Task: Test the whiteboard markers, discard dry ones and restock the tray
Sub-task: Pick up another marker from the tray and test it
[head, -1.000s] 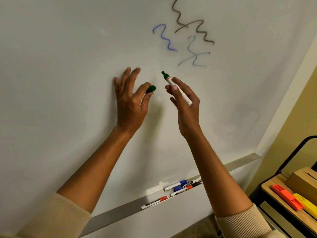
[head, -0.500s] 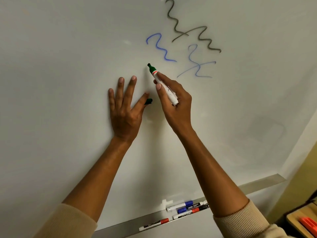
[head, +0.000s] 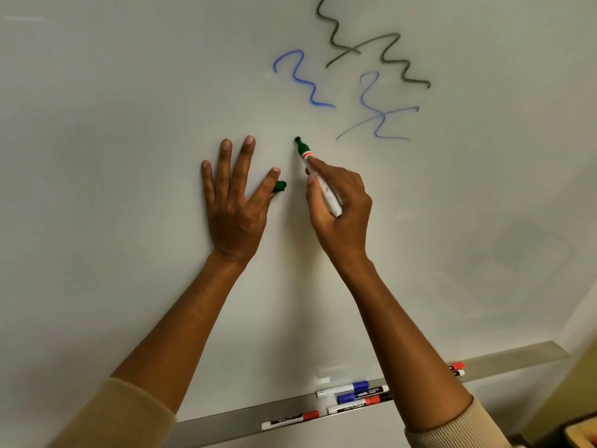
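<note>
My right hand [head: 339, 211] grips an uncapped green marker [head: 318, 176], its tip against the whiteboard [head: 113, 108] just below the blue scribbles [head: 303, 80]. My left hand [head: 231, 202] lies flat on the board to the left, fingers spread and straight. The green cap [head: 279, 186] peeks out from under its index finger, apparently pinched by the hidden thumb. No green line shows on the board.
The grey marker tray [head: 232, 423] runs along the board's lower edge, holding several markers with red, blue and black caps [head: 353, 396]. Grey-black scribbles [head: 371, 50] sit above the blue ones. A yellow wall is at the far right.
My left hand flattened onto the board with the cap. My right hand brought the marker tip to the board surface, and the view tilted upward.
</note>
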